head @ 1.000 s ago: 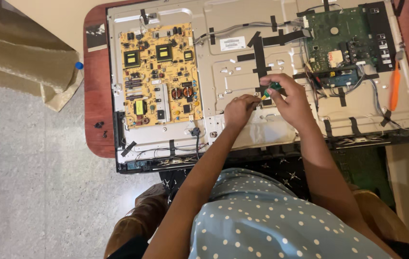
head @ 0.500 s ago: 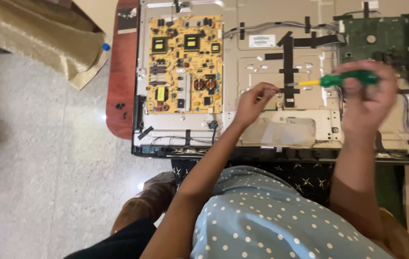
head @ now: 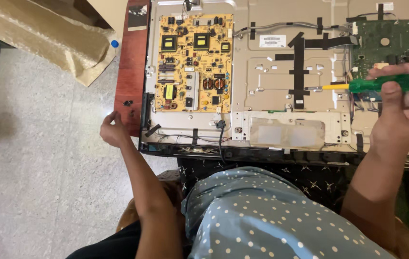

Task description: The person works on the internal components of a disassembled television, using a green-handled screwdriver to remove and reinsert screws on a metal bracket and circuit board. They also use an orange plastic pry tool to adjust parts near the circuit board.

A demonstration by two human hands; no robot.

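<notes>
An opened flat television (head: 281, 103) lies face down on a red-brown table (head: 130, 72), its metal back panel bare. A yellow power board (head: 192, 62) sits on the left of the panel and a green board (head: 386, 45) on the right. My right hand (head: 401, 108) holds a green-handled screwdriver (head: 382, 85) with a yellow shaft, level above the panel near the green board. My left hand (head: 114, 128) is at the table's left front corner, fingers curled, close to a few small dark screws (head: 128, 105). Whether it holds anything is hidden.
Black tape strips (head: 299, 67) and a grey cable (head: 281, 25) cross the metal panel. A black cord (head: 221, 136) hangs over the front edge. Brown wrapping paper (head: 46, 38) and a blue cap (head: 114, 43) lie on the speckled floor at left.
My left hand has left the middle of the panel and swung far left to the table corner by the screws. My right hand with the screwdriver has shifted right and lifted off the panel.
</notes>
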